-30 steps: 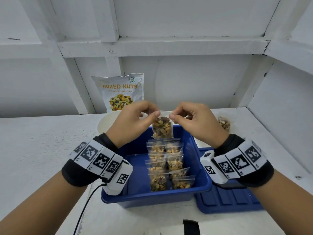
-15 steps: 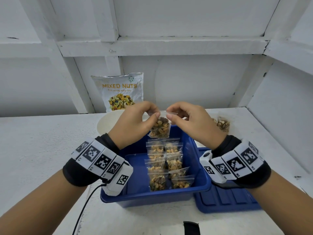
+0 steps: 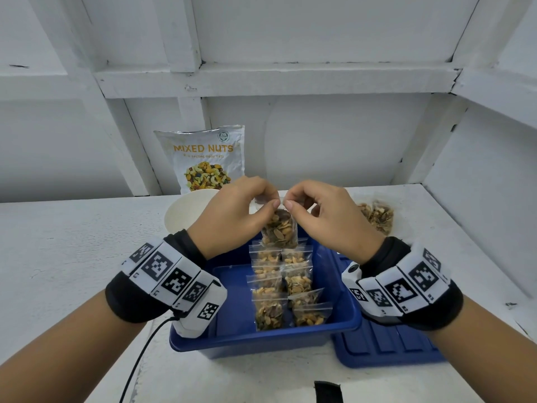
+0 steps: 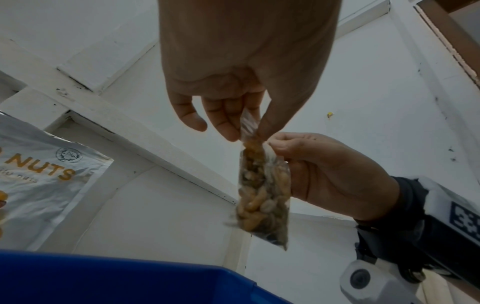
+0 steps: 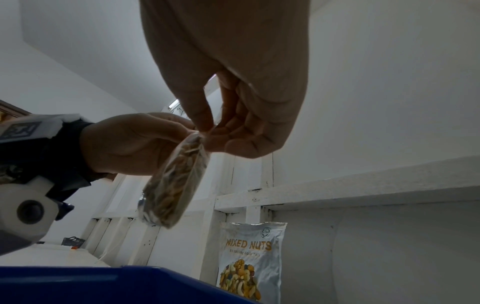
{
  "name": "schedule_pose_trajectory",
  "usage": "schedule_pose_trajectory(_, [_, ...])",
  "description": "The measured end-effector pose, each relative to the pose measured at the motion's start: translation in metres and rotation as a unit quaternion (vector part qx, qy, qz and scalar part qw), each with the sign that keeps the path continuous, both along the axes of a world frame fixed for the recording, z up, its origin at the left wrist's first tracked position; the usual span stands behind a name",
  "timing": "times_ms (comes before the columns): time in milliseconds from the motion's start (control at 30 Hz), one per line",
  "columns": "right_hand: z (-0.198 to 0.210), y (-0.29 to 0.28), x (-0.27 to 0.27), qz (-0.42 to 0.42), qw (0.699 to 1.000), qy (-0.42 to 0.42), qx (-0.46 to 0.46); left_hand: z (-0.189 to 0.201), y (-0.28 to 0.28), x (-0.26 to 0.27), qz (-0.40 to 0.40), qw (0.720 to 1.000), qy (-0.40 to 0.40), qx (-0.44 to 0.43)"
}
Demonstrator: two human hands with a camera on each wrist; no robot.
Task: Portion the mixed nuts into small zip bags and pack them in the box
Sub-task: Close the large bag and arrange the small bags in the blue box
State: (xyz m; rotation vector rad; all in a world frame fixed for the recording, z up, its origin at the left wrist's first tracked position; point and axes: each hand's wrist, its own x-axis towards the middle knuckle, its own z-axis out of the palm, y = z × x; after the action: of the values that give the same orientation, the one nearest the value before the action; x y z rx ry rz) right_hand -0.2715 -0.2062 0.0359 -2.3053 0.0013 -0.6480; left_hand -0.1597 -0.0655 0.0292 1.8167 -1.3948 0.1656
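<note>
A small clear zip bag (image 3: 279, 231) full of mixed nuts hangs above the far end of the blue box (image 3: 343, 324). My left hand (image 3: 271, 202) and right hand (image 3: 287, 203) both pinch its top edge, thumbs almost touching. In the left wrist view the zip bag (image 4: 263, 197) dangles from my left hand (image 4: 249, 133), with the right hand (image 4: 280, 148) pinching beside it. In the right wrist view the zip bag (image 5: 176, 185) hangs below my right hand (image 5: 207, 128). Several filled zip bags (image 3: 286, 286) lie in two rows inside the box.
A MIXED NUTS pouch (image 3: 203, 158) stands against the back wall. A white bowl (image 3: 183, 213) sits behind my left hand. More bagged nuts (image 3: 377, 216) lie on the table at right. The blue lid (image 3: 386, 350) lies right of the box.
My two hands have drawn closer together along the bag's top edge, until the thumbs nearly meet. The bag stays hanging over the far end of the box.
</note>
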Motion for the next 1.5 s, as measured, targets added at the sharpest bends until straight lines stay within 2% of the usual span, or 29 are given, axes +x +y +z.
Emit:
schedule_pose_trajectory(167, [-0.001, 0.000, 0.002, 0.015, 1.000, 0.023, -0.006, 0.000, 0.001, 0.000, -0.007, 1.000, -0.007, 0.002])
schedule_pose_trajectory(400, [-0.004, -0.003, 0.004, 0.037, 0.999, 0.005, 0.000, 0.001, 0.002, 0.002, -0.026, 0.999, -0.007, 0.036])
schedule_pose_trajectory(533, [-0.002, -0.010, 0.000, 0.048, 0.996, 0.067, 0.035, 0.014, 0.009, 0.012, -0.042, 0.994, -0.002, 0.098])
schedule_pose_trajectory(633, [-0.004, -0.036, -0.003, -0.006, 0.993, 0.105, 0.051, 0.018, 0.018, 0.025, -0.041, 0.986, -0.003, 0.163])
schedule_pose_trajectory(733, [-0.020, -0.079, 0.002, -0.104, 0.983, 0.144, 0.045, 0.008, 0.030, 0.038, -0.027, 0.974, 0.003, 0.224])
schedule_pose_trajectory(867, [-0.063, -0.135, 0.013, -0.223, 0.947, 0.230, 0.032, -0.017, 0.032, 0.053, 0.031, 0.937, -0.007, 0.349])
schedule_pose_trajectory(1000, [-0.101, -0.157, 0.022, -0.245, 0.921, 0.303, 0.012, -0.035, 0.021, 0.056, 0.031, 0.911, -0.029, 0.410])
schedule_pose_trajectory(1133, [-0.119, -0.161, 0.030, -0.253, 0.922, 0.291, -0.002, -0.045, 0.012, 0.059, 0.044, 0.887, -0.045, 0.458])
schedule_pose_trajectory(1333, [-0.123, -0.163, 0.037, -0.288, 0.924, 0.250, 0.008, -0.052, 0.008, 0.061, 0.063, 0.858, -0.062, 0.506])
schedule_pose_trajectory(1500, [-0.109, -0.157, 0.030, -0.272, 0.934, 0.231, -0.002, -0.044, 0.012, 0.064, 0.046, 0.861, -0.050, 0.503])
